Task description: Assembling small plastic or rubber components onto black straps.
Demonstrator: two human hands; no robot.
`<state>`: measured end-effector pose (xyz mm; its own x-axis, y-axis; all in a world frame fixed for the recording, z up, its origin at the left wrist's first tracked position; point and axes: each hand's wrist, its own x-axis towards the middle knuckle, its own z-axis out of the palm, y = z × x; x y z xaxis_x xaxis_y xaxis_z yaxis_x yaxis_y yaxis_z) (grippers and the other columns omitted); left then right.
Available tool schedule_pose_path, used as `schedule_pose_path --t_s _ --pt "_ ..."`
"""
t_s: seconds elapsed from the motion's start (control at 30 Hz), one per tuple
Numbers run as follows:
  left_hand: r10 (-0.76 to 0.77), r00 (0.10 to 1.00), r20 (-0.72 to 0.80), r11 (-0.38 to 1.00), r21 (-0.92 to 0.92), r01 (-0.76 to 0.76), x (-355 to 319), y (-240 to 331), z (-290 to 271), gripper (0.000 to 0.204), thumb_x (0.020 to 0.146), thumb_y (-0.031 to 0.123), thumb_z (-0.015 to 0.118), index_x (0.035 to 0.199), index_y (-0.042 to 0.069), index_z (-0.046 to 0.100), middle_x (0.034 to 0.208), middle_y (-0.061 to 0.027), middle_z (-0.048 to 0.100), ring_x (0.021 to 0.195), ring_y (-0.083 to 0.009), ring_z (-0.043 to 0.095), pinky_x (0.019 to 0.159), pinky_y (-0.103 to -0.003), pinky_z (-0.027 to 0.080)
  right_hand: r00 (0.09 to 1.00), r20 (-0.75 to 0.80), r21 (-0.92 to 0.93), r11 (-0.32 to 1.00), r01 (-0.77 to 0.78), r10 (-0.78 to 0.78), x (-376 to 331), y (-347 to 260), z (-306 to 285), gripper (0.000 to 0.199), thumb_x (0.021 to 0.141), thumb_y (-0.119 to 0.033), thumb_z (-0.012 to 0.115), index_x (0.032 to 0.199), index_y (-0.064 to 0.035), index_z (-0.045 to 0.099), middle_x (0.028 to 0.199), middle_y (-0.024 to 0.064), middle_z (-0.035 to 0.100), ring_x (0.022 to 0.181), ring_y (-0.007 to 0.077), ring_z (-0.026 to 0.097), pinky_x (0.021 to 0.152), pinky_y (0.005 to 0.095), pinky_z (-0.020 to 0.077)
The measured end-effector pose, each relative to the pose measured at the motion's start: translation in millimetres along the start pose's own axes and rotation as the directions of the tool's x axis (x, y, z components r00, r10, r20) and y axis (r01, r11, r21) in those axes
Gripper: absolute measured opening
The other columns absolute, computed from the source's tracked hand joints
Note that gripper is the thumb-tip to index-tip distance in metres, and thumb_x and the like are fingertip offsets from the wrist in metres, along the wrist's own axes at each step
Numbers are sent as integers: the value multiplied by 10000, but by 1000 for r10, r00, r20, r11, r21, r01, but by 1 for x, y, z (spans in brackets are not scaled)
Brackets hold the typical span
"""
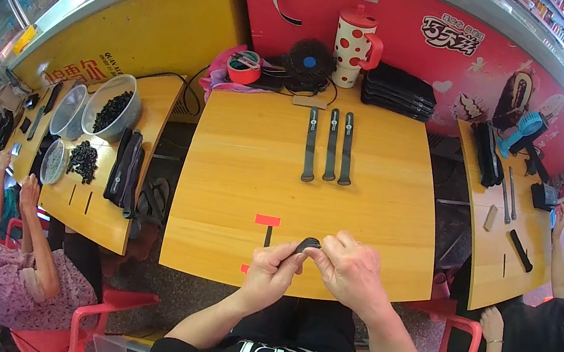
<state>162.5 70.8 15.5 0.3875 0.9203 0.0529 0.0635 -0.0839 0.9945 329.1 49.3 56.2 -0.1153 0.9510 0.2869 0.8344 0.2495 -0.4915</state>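
Between my two hands is a short black strap [309, 244], bent into a curve above the front part of the wooden table [238, 168]. My left hand [272, 268] pinches its left end with thumb and fingers. On the other end, my right hand [352, 270] is closed, its fingertips touching the strap close to the left thumb. Part of the strap is hidden under the fingers. Farther back lie three dark flat straps [332, 151] side by side, each with a pale mark near its far end. Beside my left hand, red tape [267, 220] and a dark line mark the tabletop.
At the table's back stand a red-dotted tumbler [353, 49], a small black fan [309, 64], a tape roll [244, 67] and a stack of black straps [399, 91]. Co-workers sit at side tables; the left one holds plastic bowls [131, 115] with black pieces, the right a blue fan [528, 127].
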Motion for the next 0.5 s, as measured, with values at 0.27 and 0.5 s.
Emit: schedule_pose_path --t_s 0.27,0.5 --pt "118 993 -2 979 166 -116 -1 6 -2 112 910 -7 554 978 -9 643 657 -93 574 579 -161 581 532 -275 446 985 63 -82 982 168 -163 3 9 1 321 904 -315 617 720 -59 558 650 109 546 536 286 590 442 364 437" --pt "-120 988 93 970 -203 137 0 13 -4 133 938 36 550 1010 -18 649 771 -74 642 694 -150 620 614 -262 481 971 -43 -223 950 220 -235 -2 14 13 330 880 -319 636 676 -83 528 623 89 521 512 232 583 436 343 436"
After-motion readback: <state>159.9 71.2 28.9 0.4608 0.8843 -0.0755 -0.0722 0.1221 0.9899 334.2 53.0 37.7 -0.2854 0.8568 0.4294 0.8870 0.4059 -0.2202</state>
